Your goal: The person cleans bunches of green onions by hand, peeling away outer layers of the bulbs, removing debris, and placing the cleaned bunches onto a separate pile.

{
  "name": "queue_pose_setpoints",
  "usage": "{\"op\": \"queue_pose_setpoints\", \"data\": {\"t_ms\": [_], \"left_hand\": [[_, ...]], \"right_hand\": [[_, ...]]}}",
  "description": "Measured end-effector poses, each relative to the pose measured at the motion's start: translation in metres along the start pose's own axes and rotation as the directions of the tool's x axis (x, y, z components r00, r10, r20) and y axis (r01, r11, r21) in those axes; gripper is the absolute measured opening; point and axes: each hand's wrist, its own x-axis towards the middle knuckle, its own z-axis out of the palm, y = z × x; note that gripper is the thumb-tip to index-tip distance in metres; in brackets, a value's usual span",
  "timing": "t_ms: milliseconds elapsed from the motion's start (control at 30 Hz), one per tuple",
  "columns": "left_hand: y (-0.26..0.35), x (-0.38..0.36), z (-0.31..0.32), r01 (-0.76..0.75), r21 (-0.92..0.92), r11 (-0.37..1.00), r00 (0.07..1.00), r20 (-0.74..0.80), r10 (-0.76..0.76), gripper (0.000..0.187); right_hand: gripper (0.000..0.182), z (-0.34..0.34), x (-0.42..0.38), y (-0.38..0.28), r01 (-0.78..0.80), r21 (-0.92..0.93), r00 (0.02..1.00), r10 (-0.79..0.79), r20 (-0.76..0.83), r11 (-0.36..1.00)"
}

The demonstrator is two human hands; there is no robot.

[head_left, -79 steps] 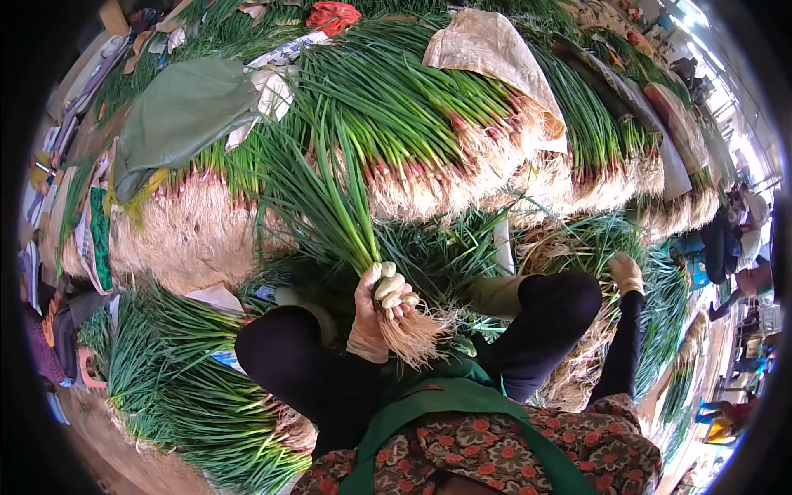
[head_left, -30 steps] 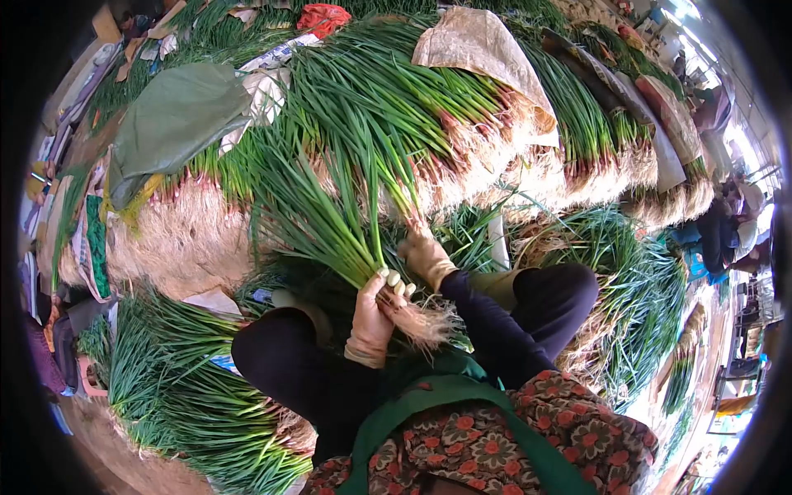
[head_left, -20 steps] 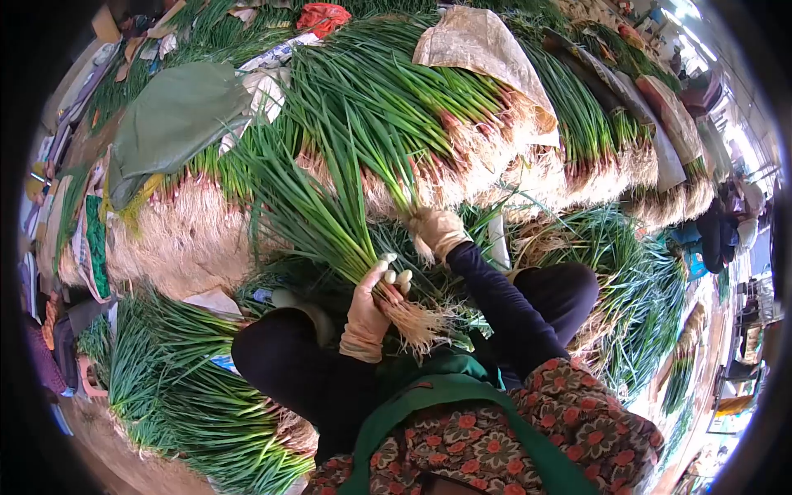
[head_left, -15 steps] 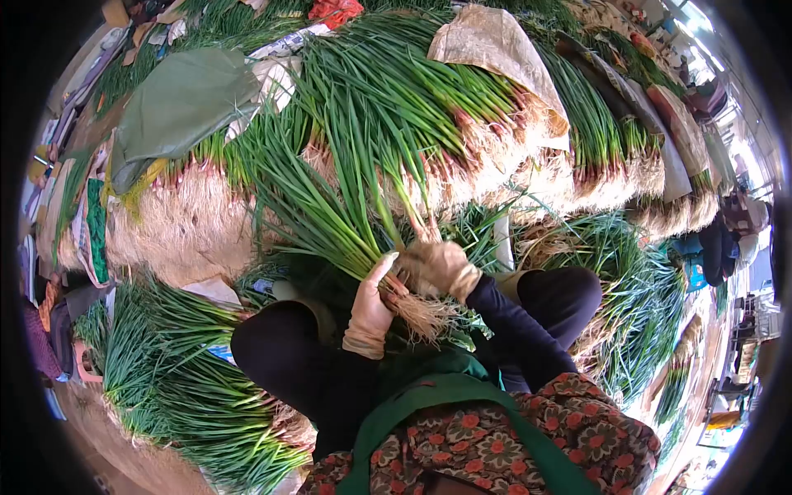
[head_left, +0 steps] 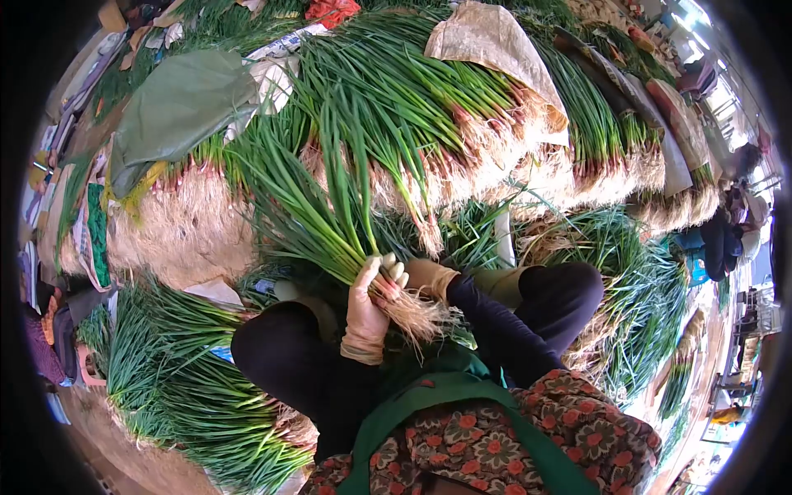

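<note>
My gloved left hand is wrapped round a bunch of scallions. Their pale, stringy roots stick out to the right of the fist, and the green leaves fan up and to the left. Close beside the stalks, on the right, is my gloved right hand; its fingers are hidden behind the bunch and the left fingertips. A few loose scallions hang at the front of the big pile, roots down, just above the right hand.
A large pile of scallions lies ahead, partly under a green sheet and a beige sack. More scallions lie in a heap at left and a heap at right. My bent knees flank the hands.
My right hand has moved down from the root ends of the loose scallions to beside the held bunch. My left hand keeps its grip, and its fingertips now show around the stalks.
</note>
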Motion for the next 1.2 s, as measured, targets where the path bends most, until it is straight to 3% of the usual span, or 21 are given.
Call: {"op": "queue_pose_setpoints", "data": {"t_ms": [33, 67, 100, 133, 167, 267, 300, 333, 367, 400, 433, 500, 567, 700, 800, 867, 967, 1033, 1067, 1167, 1200], "left_hand": [[0.001, -0.003, 0.005, 0.003, 0.034, 0.999, 0.994, -0.113, 0.001, 0.02], [0.001, 0.001, 0.001, 0.012, -0.018, 1.0, 0.999, -0.047, -0.012, 0.02], [-0.002, 0.007, -0.006, 0.023, -0.027, 0.999, 0.999, 0.025, -0.022, 0.022], [-0.004, 0.012, -0.012, 0.035, -0.03, 0.999, 0.995, 0.094, -0.032, 0.024], [-0.006, 0.016, -0.018, 0.048, -0.024, 0.999, 0.985, 0.164, -0.044, 0.026], [-0.008, 0.016, -0.016, 0.159, -0.044, 0.986, 0.987, 0.039, -0.157, 0.034], [-0.01, 0.014, -0.01, 0.138, -0.037, 0.99, 0.99, -0.034, -0.139, 0.036], [-0.009, 0.017, -0.018, 0.085, 0.118, 0.989, 0.995, 0.032, -0.09, 0.036], [-0.007, 0.02, -0.033, 0.022, 0.262, 0.965, 0.994, 0.096, -0.049, 0.036], [-0.006, 0.02, -0.044, -0.047, 0.397, 0.917, 0.987, 0.158, -0.018, 0.036], [-0.004, 0.016, -0.038, -0.025, 0.386, 0.922, 0.994, 0.108, -0.018, 0.037], [-0.007, 0.015, -0.022, 0.023, 0.367, 0.93, 0.999, 0.022, -0.034, 0.038], [-0.015, 0.019, -0.023, -0.009, 0.322, 0.947, 0.998, 0.056, -0.01, 0.038], [-0.014, 0.014, -0.009, 0.032, 0.236, 0.971, 0.993, -0.118, -0.004, 0.03], [-0.012, 0.011, -0.008, 0.107, 0.33, 0.938, 0.992, -0.1, -0.078, 0.022], [-0.014, 0.017, -0.029, 0.14, 0.56, 0.816, 0.99, -0.079, -0.116, 0.021], [-0.021, 0.021, -0.045, 0.101, 0.512, 0.853, 0.995, -0.06, -0.081, 0.021], [-0.01, 0.013, -0.024, 0.092, 0.417, 0.904, 0.994, -0.09, -0.059, 0.02], [-0.008, 0.008, -0.014, 0.088, 0.364, 0.927, 0.993, -0.106, -0.053, 0.019], [-0.006, 0.002, -0.005, -0.007, 0.082, 0.997, 0.999, 0.049, 0.003, 0.027], [-0.006, 0.003, -0.005, -0.008, 0.02, 1.0, 0.997, 0.077, 0.007, 0.034]], "right_hand": [[0.026, -0.035, -0.013, -0.029, -0.224, 0.256, 0.927, 0.124, 0.355, 0.94], [0.029, -0.037, -0.024, -0.034, -0.108, 0.182, 0.994, 0.109, 0.008, 0.977], [0.03, -0.03, -0.021, -0.022, -0.188, 0.202, 0.929, 0.241, -0.28, 0.961], [0.031, -0.043, -0.017, -0.027, -0.238, 0.264, 0.767, 0.348, -0.539, 0.935], [0.031, -0.066, -0.014, -0.021, -0.343, 0.571, 0.647, 0.628, -0.432, 0.746], [0.028, -0.086, -0.005, -0.005, -0.392, 0.394, 0.764, 0.532, -0.364, 0.832], [0.029, -0.074, -0.003, 0.004, -0.267, 0.412, 0.786, 0.444, -0.429, 0.871], [0.03, -0.072, -0.002, 0.003, -0.138, 0.419, 0.798, 0.351, -0.489, 0.898], [0.032, -0.067, -0.006, 0.0, -0.156, 0.658, 0.802, 0.484, -0.351, 0.736], [0.033, -0.09, -0.017, -0.026, -0.281, 0.593, 0.803, 0.523, -0.285, 0.754], [0.031, -0.082, -0.023, -0.031, -0.206, 0.62, 0.827, 0.473, -0.303, 0.757], [0.03, -0.074, -0.041, -0.051, -0.117, 0.418, 0.904, 0.271, -0.332, 0.901], [0.029, -0.055, -0.045, -0.057, -0.197, 0.198, 0.961, 0.229, -0.156, 0.96], [0.034, -0.055, -0.046, -0.014, -0.153, 0.667, 0.84, 0.452, -0.301, 0.729], [0.03, -0.07, -0.018, -0.023, -0.191, 0.772, 0.866, 0.474, -0.159, 0.607], [0.041, -0.097, -0.006, -0.051, -0.37, 0.332, 0.859, 0.456, -0.234, 0.868], [0.036, -0.1, -0.005, -0.06, -0.374, 0.331, 0.874, 0.449, -0.188, 0.866], [0.033, -0.072, -0.013, -0.042, -0.186, 0.251, 0.879, 0.275, -0.389, 0.95], [0.033, -0.057, -0.014, -0.036, -0.397, 0.458, 0.758, 0.566, -0.325, 0.795], [0.031, -0.049, -0.034, -0.015, -0.36, 0.204, 0.893, 0.399, -0.206, 0.91], [0.03, -0.019, -0.034, 0.009, -0.073, 0.089, 0.988, 0.084, -0.127, 0.993]]}}
